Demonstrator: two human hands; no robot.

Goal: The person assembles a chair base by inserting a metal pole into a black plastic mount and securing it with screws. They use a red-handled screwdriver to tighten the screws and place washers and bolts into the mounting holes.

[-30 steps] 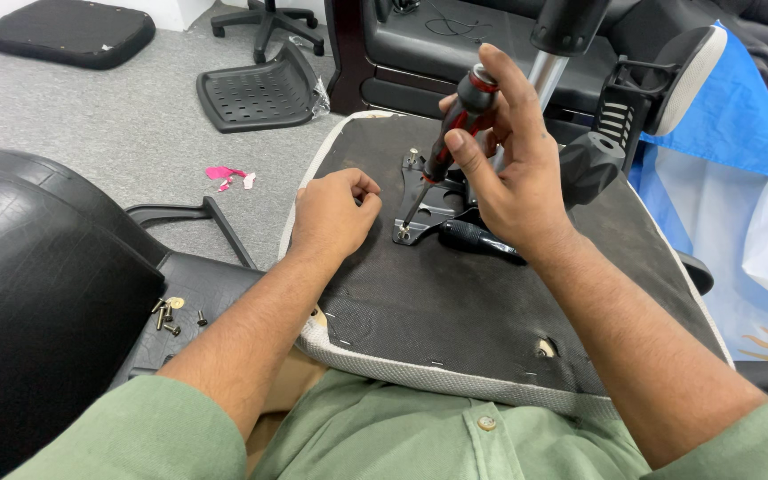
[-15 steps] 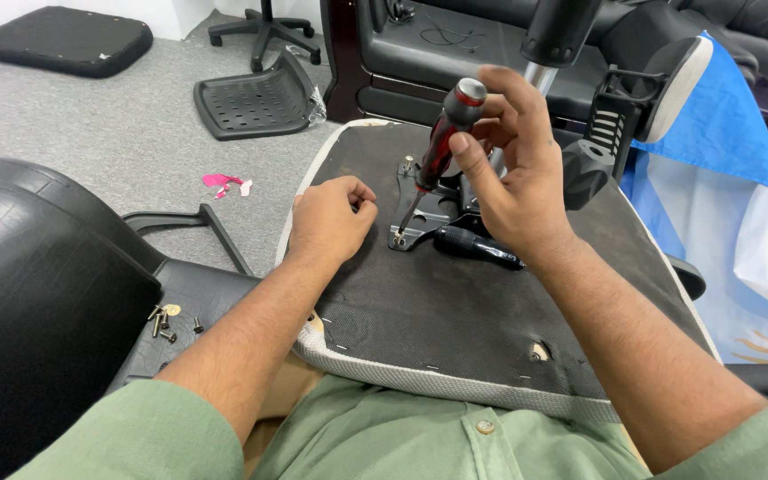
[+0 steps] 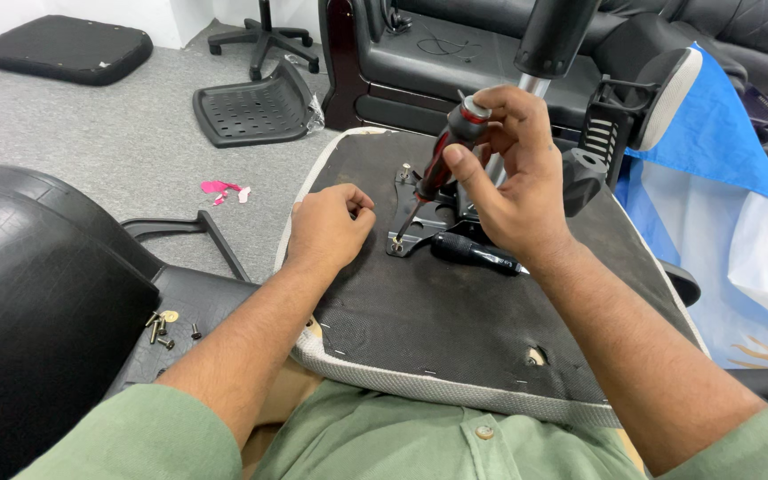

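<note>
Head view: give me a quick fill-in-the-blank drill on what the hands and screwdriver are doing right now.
1. The right hand grips a red-and-black ____ by its handle.
2. The tool's tip meets the black metal bracket on the upturned seat base, beside the ____ hand, which rests in a loose fist.
3. A small cluster of loose screws lies on the black ____ seat cushion at the person's left.

Missing words: screwdriver; left; leather
</note>
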